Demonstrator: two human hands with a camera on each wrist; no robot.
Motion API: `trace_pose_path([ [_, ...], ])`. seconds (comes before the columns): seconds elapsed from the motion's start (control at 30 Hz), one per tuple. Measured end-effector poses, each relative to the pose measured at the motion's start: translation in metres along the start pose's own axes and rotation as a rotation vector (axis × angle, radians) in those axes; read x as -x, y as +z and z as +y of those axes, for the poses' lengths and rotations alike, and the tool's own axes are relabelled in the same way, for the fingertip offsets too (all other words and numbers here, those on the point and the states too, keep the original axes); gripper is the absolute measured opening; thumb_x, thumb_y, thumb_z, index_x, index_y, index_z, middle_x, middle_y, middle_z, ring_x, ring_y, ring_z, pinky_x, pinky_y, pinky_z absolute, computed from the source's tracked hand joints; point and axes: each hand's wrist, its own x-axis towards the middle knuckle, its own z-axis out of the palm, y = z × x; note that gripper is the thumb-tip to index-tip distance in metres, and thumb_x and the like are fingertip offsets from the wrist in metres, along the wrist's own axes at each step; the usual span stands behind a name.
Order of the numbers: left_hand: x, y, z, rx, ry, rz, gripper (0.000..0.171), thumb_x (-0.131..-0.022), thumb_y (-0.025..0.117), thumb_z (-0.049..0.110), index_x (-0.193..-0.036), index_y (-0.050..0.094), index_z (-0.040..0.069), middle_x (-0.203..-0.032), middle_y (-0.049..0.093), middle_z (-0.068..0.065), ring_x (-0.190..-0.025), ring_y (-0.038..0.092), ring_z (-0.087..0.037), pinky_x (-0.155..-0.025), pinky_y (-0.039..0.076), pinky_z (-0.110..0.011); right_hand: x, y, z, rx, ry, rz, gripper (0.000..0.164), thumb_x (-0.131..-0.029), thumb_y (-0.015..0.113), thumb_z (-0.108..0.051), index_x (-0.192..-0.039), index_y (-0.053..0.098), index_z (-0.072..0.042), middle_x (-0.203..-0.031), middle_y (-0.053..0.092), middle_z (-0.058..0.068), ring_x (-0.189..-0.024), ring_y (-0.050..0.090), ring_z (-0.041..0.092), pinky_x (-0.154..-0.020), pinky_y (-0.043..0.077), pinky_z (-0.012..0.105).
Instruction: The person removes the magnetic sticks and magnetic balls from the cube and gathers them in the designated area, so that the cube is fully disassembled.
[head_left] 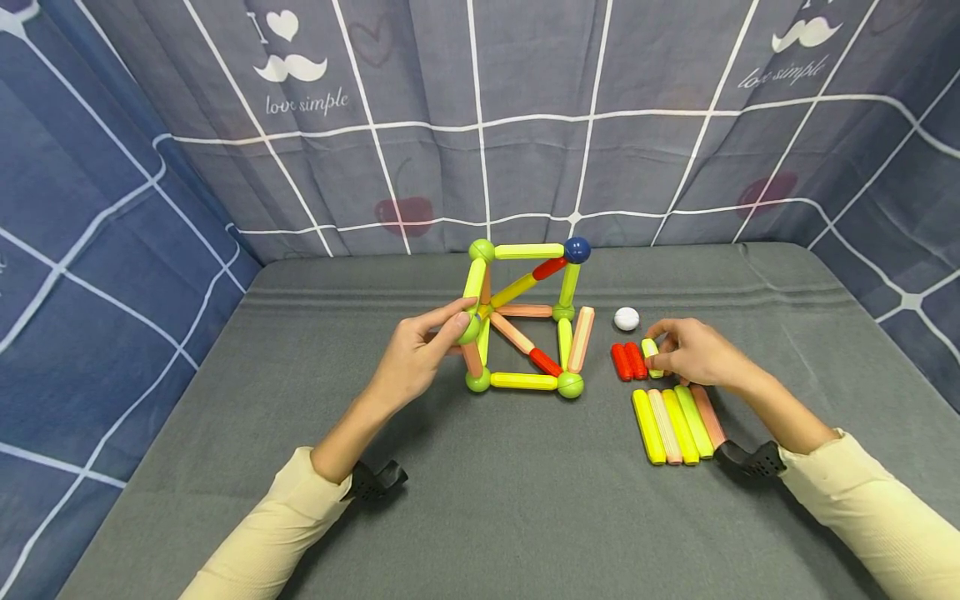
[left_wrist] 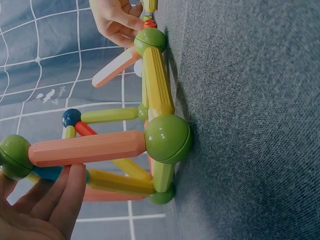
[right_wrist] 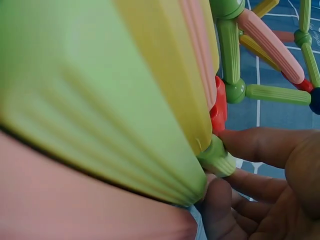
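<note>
A cube-like frame of magnetic rods and balls stands at mid-table, with a dark blue ball (head_left: 577,250) at its top back right corner. My left hand (head_left: 408,358) holds the green ball (head_left: 469,330) at the frame's upper front left corner between thumb and fingers; in the left wrist view its fingertips touch the pink upright rod (left_wrist: 90,148) there. A loose-ended pink rod (head_left: 581,340) rises from the front right green ball (head_left: 570,384). Over on the right, my right hand (head_left: 701,354) pinches a short green rod (right_wrist: 218,157), beside two short red rods (head_left: 628,362).
A row of several long rods (head_left: 673,427), yellow, green and pink, lies just in front of the right hand. Behind the short rods is a white ball (head_left: 626,319). Grid-patterned curtains (head_left: 420,175) enclose the grey table (head_left: 510,500) at the back and sides.
</note>
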Motion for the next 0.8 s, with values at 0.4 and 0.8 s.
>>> trace_pose_path([
  [0.4,0.001,0.000,0.000,0.004,-0.005,-0.003,0.037,-0.104,0.052,0.014,-0.137,0.056,-0.001,-0.129,0.059,-0.026,-0.095,0.069,-0.030,-0.077,0.058,-0.043,0.000,-0.001,-0.003,0.024,0.003,-0.044,0.035,-0.095,0.060,-0.009,-0.123,0.056,0.012,-0.078,0.062,0.006,-0.060,0.056,0.020,-0.049,0.049,0.031],
  [0.8,0.000,0.000,-0.001,0.003,-0.007,0.006,0.036,-0.104,0.053,0.014,-0.137,0.057,-0.001,-0.127,0.061,-0.025,-0.093,0.069,-0.030,-0.076,0.058,-0.042,0.002,0.006,-0.025,0.049,-0.102,0.154,0.036,-0.099,0.061,-0.019,-0.126,0.059,0.005,-0.104,0.065,0.015,-0.084,0.063,0.027,-0.063,0.049,0.034],
])
